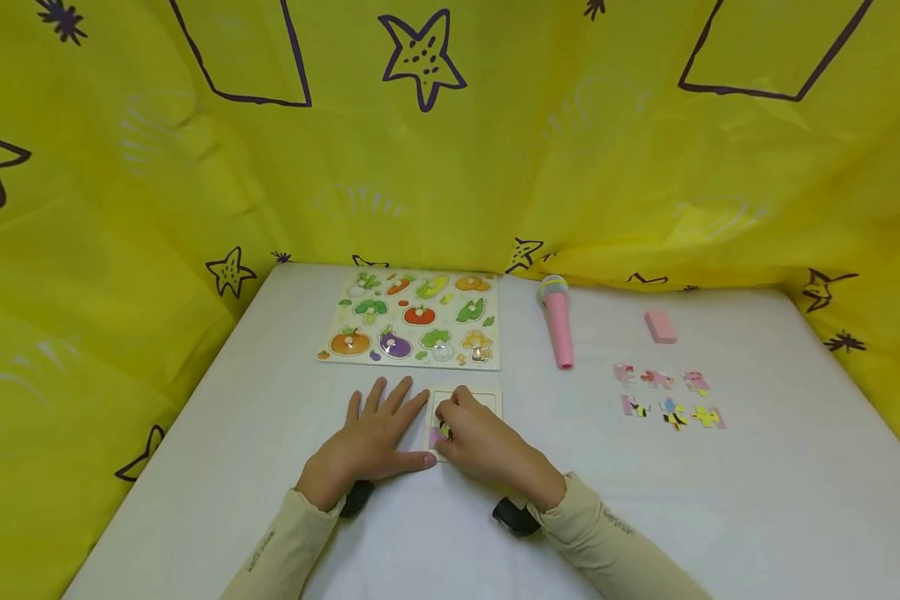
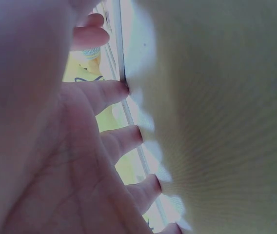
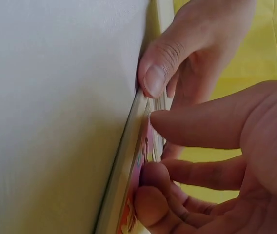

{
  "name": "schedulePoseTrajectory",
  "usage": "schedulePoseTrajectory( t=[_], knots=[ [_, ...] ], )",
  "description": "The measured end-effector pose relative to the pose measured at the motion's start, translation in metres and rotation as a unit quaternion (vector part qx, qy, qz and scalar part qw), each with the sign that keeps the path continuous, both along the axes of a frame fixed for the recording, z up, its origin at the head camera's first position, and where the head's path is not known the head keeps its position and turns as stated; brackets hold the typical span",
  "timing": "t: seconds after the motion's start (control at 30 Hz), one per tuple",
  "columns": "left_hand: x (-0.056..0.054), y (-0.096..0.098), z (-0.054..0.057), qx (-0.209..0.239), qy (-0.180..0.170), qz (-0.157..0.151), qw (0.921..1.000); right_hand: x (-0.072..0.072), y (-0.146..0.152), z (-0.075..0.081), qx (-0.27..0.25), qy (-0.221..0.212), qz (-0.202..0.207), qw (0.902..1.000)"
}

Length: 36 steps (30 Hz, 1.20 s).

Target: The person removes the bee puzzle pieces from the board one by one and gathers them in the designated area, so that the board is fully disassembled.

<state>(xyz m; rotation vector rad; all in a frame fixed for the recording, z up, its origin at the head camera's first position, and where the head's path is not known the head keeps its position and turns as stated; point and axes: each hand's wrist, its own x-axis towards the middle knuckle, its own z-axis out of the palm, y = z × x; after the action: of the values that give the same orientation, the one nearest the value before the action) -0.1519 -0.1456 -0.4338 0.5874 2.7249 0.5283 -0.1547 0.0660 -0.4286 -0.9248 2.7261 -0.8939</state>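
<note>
A small puzzle frame (image 1: 497, 404) with a pale wooden rim lies on the table under both hands. My left hand (image 1: 375, 433) is spread flat beside it, with the thumb tip resting on the rim's near left corner. Over the frame, my right hand (image 1: 483, 437) has its fingers curled, thumb and fingertips around a pink and yellow puzzle piece (image 1: 445, 429) low in the frame. The right wrist view shows the pink picture surface (image 3: 149, 139) right at those fingertips. Much of the frame's inside is hidden by the right hand.
Several loose puzzle pieces (image 1: 673, 412) lie in two rows on the right, with a pink block (image 1: 661, 327) behind them. A pink microphone (image 1: 559, 325) lies at the back. Left of it is a vegetable peg board (image 1: 420, 321). A yellow curtain (image 1: 450, 167) borders the white table (image 1: 780, 500).
</note>
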Motion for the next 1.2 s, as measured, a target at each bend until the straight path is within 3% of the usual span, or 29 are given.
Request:
schedulePoseTrajectory(
  t=[0.57,0.83,1.0,1.2],
  knots=[
    [0.0044,-0.0011,-0.0001,0.002,-0.001,0.003,1.0000,0.0107,-0.0082,-0.0024,0.000,0.029,-0.006,0.9995],
    [0.0036,-0.0004,-0.0006,0.003,0.006,0.001,1.0000,0.0102,-0.0056,-0.0049,-0.028,0.025,-0.009,0.9993],
    [0.0022,-0.0004,-0.0016,-0.002,0.005,0.004,1.0000,0.0079,-0.0033,-0.0047,-0.054,0.023,0.005,0.9983],
    [0.0009,0.0001,-0.0022,0.000,0.007,0.001,1.0000,0.0076,-0.0016,-0.0043,-0.049,0.030,0.020,0.9981]
  ],
)
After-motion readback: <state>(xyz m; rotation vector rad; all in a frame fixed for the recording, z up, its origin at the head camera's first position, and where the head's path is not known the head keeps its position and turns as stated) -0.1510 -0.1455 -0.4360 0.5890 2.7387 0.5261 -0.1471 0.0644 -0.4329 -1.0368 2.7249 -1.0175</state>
